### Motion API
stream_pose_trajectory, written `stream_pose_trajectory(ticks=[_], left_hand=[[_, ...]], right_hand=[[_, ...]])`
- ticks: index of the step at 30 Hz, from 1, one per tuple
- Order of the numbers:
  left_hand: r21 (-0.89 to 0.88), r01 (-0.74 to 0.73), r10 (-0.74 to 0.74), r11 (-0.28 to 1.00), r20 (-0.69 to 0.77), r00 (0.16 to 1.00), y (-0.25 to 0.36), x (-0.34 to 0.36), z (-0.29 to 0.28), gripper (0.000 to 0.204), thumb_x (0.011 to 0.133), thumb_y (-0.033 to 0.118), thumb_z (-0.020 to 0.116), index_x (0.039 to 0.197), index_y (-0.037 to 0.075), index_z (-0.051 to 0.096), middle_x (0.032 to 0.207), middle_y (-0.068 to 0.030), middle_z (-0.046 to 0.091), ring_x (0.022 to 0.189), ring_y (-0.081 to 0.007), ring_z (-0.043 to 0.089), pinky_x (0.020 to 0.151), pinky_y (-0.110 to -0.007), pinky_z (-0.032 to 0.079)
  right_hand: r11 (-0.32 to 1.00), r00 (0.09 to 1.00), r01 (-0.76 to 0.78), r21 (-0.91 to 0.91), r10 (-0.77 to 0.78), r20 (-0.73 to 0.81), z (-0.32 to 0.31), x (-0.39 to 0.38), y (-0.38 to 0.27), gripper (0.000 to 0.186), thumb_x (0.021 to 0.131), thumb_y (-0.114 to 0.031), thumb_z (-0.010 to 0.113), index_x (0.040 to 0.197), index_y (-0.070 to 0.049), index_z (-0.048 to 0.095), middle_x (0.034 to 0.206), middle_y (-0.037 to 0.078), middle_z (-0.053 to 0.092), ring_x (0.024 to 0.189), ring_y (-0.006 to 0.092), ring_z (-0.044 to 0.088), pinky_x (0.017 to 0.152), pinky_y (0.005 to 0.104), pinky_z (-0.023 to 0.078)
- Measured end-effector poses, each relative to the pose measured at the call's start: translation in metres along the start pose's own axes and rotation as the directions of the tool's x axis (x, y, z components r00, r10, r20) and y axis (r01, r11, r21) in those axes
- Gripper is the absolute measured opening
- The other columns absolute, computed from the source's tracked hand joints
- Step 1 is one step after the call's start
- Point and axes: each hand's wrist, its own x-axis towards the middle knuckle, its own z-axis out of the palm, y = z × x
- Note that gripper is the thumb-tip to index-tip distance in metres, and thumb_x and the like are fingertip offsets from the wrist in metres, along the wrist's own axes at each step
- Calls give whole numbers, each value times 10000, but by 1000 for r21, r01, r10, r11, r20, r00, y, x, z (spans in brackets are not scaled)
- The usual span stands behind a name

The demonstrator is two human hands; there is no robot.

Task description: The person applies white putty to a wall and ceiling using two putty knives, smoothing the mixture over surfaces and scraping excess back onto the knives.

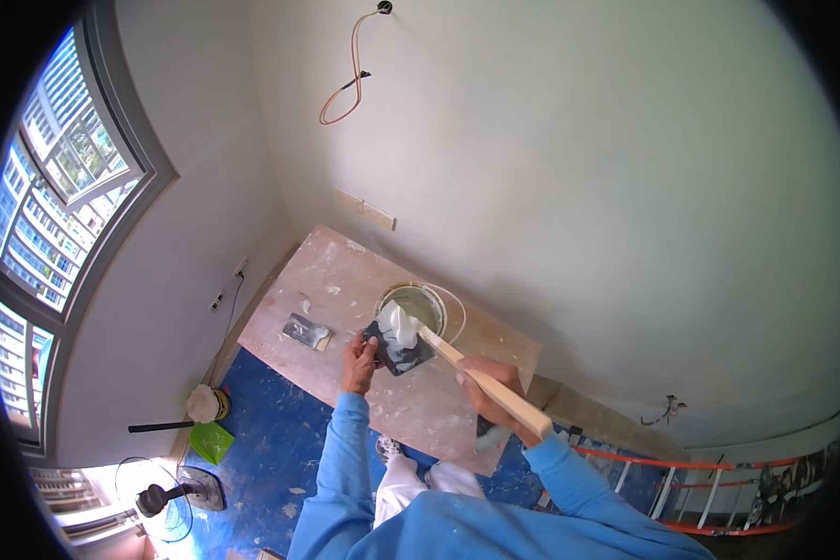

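Observation:
My left hand is closed on the edge of a dark, flat putty blade smeared with white filler. A mound of white filler sits at its upper side. In my right hand is a long wooden stick, gripped along its middle, its far end against the filler. Just beyond the blade stands a round bucket with greyish contents and a white wire handle lying out to the right. Left of my left hand, a second putty blade lies on the pinkish board.
Below the board spreads a blue, white-flecked floor cover. At left are a green dustpan, a small tub and a pedestal fan. A red-railed ladder lies at lower right. Cable hangs from the wall.

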Motion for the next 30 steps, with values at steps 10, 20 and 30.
stream_pose_trajectory(ticks=[10, 20, 30], left_hand=[[432, -324, 350, 842, 19, 936, 61, 24, -24, 239, 959, 101, 544, 1175, 33, 621, 889, -93, 686, 773, -171, 643, 677, -306, 524], [670, -732, 711, 122, 456, 536, 142, -20, 27, 425, 764, -112, 534, 1111, 82, 684, 1072, -183, 693, 879, -377, 693, 730, -405, 569], [646, -726, 901, 236, 135, 412, 117, -46, 68, 227, 978, 23, 520, 1171, 14, 640, 1134, -185, 696, 983, -298, 703, 827, -382, 582]], right_hand=[[875, 866, -480, 68, 459, 199, 8, 4, 73, 650, 832, -245, 796, 1360, 5, 511, 832, 63, 656, 782, 143, 630, 733, 303, 523], [-619, 296, -493, 612, 542, 786, -6, -220, 137, 568, 1027, -448, 416, 745, -8, 640, 836, 220, 670, 546, 193, 497, 532, 308, 426], [-559, 265, -336, 758, 716, 645, -36, -315, 149, 684, 755, -703, 659, 846, -25, 670, 893, 222, 700, 658, 339, 637, 595, 460, 523]])
